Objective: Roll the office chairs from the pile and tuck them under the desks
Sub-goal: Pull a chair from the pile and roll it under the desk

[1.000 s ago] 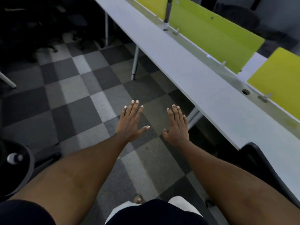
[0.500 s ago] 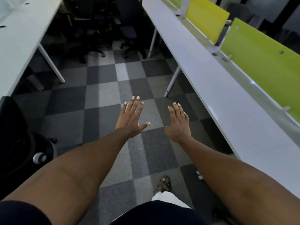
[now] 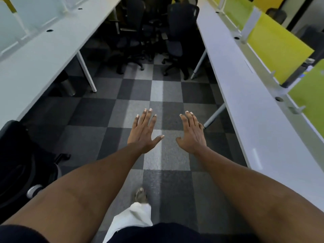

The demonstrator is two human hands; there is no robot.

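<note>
The person has turned down the aisle [image 3: 136,109] toward the office chairs [image 3: 150,37] piled far ahead; left hand [image 3: 142,131] and right hand [image 3: 192,134] stretch forward, released and empty, seemingly readying a grab.

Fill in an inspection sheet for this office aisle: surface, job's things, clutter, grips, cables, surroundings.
Surface: grey checkered carpet floor running between the left desk and the right desk.
Job's things: pile of black office chairs at the aisle's far end; one black chair beside the left desk's near end.
Clutter: a grey bin-like object under the left desk.
Grips: left hand and right hand stretched forward, fingers straight, holding nothing.
Cables: nothing seen.
Surroundings: yellow and green divider panels along the right desk's far edge.
</note>
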